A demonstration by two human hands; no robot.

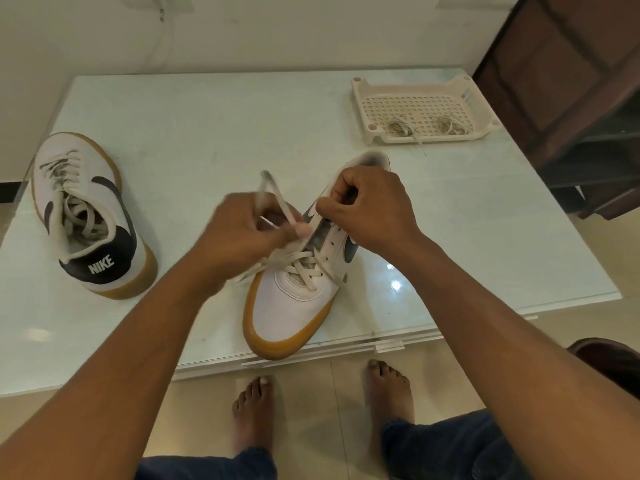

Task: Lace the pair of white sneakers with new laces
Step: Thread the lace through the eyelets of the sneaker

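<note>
sneaker (294, 306) under work lies on the glass table (207, 133), toe at the near edge and heel away, its long axis running away from the person and leaning slightly right. lower eyelets carry crossed lace (280, 202); upper eyelets on the right flap show bare. left hand (239, 233), motion-blurred, is curled around the lace, which rises in a loop above the knuckles; exact finger contact cannot be confirmed. right hand (370, 209) grasps the right eyelet flap near the collar, fingers curled, steadying the shoe. judgement: the next threading turns on the bare eyelets lying between the hands, just beneath the right one; the left hand holds the working end and is nearer to feed it across. second sneaker (86, 216) stands well apart to the left, already laced. tray (367, 98) at far right holds two lace bundles (401, 128).
</note>
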